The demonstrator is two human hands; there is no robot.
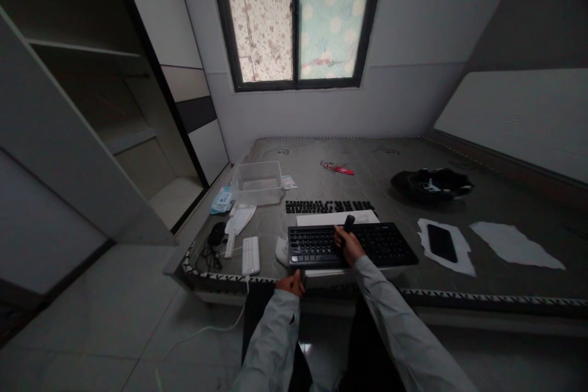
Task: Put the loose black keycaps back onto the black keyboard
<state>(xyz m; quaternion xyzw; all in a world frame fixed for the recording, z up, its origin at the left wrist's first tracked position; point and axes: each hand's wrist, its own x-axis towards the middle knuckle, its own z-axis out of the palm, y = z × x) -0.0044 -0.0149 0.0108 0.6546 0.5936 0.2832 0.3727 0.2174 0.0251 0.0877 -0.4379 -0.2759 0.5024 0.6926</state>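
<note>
A black keyboard lies on a white flat board or box near the bed's front edge. My right hand is over its middle, fingers closed around a short black object whose end sticks up past the thumb; its kind is unclear. My left hand is curled just below the keyboard's left front corner, and what its fingers may hold is hidden. Behind the keyboard, loose black keycaps stand in rows. A crumpled white tissue is at the keyboard's left end.
On the grey mattress a clear plastic bin, a blue packet, a white power strip and a coiled black cable lie left. Rightward are a phone on paper, another paper sheet and a black bag.
</note>
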